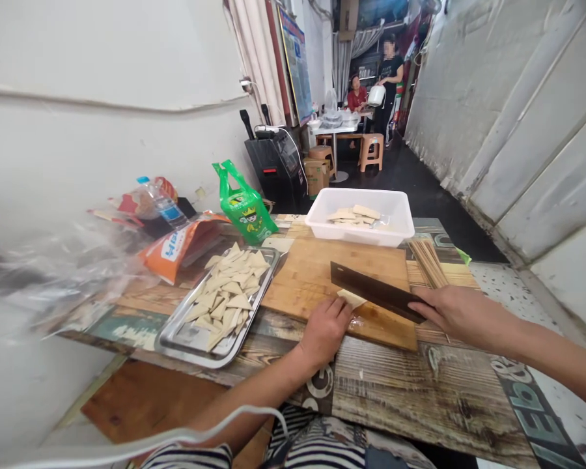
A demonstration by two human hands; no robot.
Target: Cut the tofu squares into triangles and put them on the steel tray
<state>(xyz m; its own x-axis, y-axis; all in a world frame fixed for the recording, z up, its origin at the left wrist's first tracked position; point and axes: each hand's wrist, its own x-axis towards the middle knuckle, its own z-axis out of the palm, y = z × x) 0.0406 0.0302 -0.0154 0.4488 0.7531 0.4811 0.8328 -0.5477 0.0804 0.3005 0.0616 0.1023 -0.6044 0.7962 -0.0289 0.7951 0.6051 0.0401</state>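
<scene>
My right hand (pixel 452 312) is closed round the handle end of a dark cleaver (pixel 371 290), its broad blade slanting over the wooden cutting board (pixel 303 270). Beside the blade, the bent fingers of my left hand (pixel 326 326) hold a pale tofu slice (pixel 351 298) against the board. The slice is partly hidden by my fingers and the cleaver. Left of the board, a metal tray (pixel 234 352) carries a heap of tofu pieces (pixel 229 293), many cut into triangles. Behind the board, a white plastic tub (pixel 317 228) holds several larger tofu slabs (pixel 354 213).
Bamboo skewers (pixel 427 260) lie right of the board. A green bag (pixel 248 212), an orange packet (pixel 173 251), a plastic bottle (pixel 166 207) and clear plastic bags (pixel 78 273) crowd the left. Beyond stand a black speaker (pixel 278 163), stools (pixel 371 151) and two people (pixel 390 71).
</scene>
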